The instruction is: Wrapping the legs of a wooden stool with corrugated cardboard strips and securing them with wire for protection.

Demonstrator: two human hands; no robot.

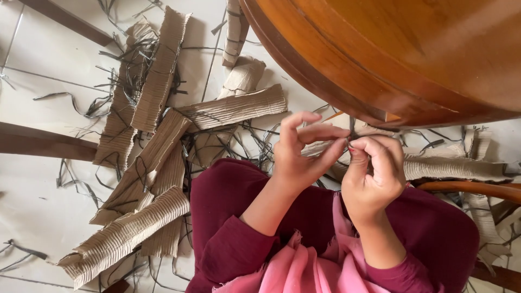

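Both hands pinching one thin dark strip, frame centre, under table edge.
Left hand and right hand fingertips pressed together on strip; many cardboard pieces and loose strips already strewn on floor, frame left; remaining amount unclear.

Maroon sleeves, pink frayed scarf

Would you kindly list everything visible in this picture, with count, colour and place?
Corrugated cardboard strips: many, tan, strewn over the floor at left and right.
Thin dark strands: many, black-grey, tangled among the cardboard.
Round table: one, polished brown wood, top right.
Floor tiles: pale cream, beneath everything.
Wooden furniture leg: one, dark brown, left edge.
Pink cloth: one, on the lap.
Maroon clothing: sleeves and lap.
Left hand: fingertips pinching a thin dark strand by the table edge.
Right hand: pinching the same strand.
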